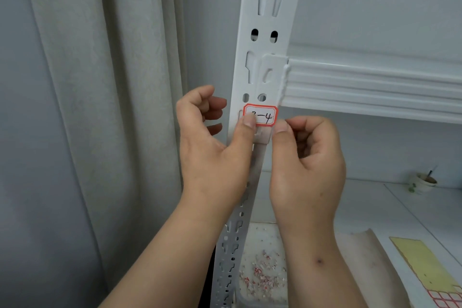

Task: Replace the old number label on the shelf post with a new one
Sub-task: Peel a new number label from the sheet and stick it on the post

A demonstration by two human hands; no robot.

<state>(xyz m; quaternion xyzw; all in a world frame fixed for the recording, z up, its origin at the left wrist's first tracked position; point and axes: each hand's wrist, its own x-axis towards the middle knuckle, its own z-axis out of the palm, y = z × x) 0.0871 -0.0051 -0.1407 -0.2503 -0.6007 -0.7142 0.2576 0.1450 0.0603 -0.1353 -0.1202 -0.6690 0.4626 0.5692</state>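
White shelf post [265, 40], red-bordered label [263, 115] stuck on it, ribbed shelf beam [375, 82] hooked alongside

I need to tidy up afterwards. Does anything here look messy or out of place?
Yes. Small red and white paper scraps lie scattered on the lower shelf beside the post. The label on the post sits fairly straight, with the left thumb over its corner.

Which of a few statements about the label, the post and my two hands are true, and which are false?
1. The red-bordered label sits on the white shelf post. True.
2. The left hand presses its thumb on the label's left end. True.
3. The right hand holds a pen. False: it holds nothing visible; its thumb is at the label's right edge.
4. The label's last character reads 7. False: it reads 4.
5. Torn label scraps lie below. True.
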